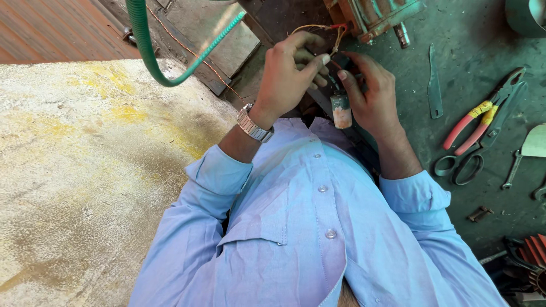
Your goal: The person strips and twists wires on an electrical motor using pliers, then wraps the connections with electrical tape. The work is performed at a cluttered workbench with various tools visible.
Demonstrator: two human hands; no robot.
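Two bare hands are seen close together over the dark gap beside a pale, yellow-stained concrete slab [85, 170]. At far left a green hose [149, 54] is looped across the top, its upper end cut off by the frame. The left hand [287, 74], a metal wristwatch [253, 125] on its wrist, is curled, with thumb and forefinger pinched near thin copper wires [318, 27]; whether the wires are actually gripped cannot be told. Just beside it, the right hand [369, 91] is partly closed around a small cylindrical part [341, 110] with a greenish top and orange-stained body, held upright between thumb and fingers; its far side is hidden by the palm. The wires run up to a rusty motor [375, 14], mostly cropped at the top edge. Further right, on the green surface [472, 62], a flat metal blade [435, 85], red-handled pliers [480, 116] and scissors [463, 165] are laid well apart from the hands.
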